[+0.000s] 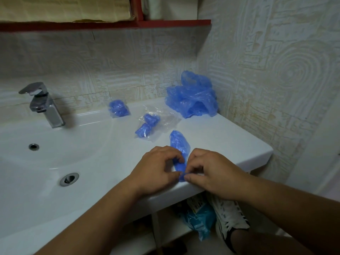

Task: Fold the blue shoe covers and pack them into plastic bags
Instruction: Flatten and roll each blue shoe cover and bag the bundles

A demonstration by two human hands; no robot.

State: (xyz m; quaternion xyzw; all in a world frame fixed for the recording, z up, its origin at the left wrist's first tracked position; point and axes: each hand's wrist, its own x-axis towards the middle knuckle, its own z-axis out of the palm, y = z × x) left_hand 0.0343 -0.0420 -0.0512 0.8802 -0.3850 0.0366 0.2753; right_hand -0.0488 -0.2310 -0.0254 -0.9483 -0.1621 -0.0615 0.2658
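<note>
A blue shoe cover lies stretched out on the white sink counter, its near end at the front edge. My left hand and my right hand both pinch that near end, fingers curled on the rolled-up plastic. A heap of loose blue shoe covers sits in the back right corner. Two clear plastic bags with folded covers inside lie behind: one bag by the wall, another bag in the middle, next to an empty clear bag.
The sink basin with its drain fills the left side, a chrome faucet behind it. A red shelf hangs overhead. Under the counter are a blue package and a white sneaker.
</note>
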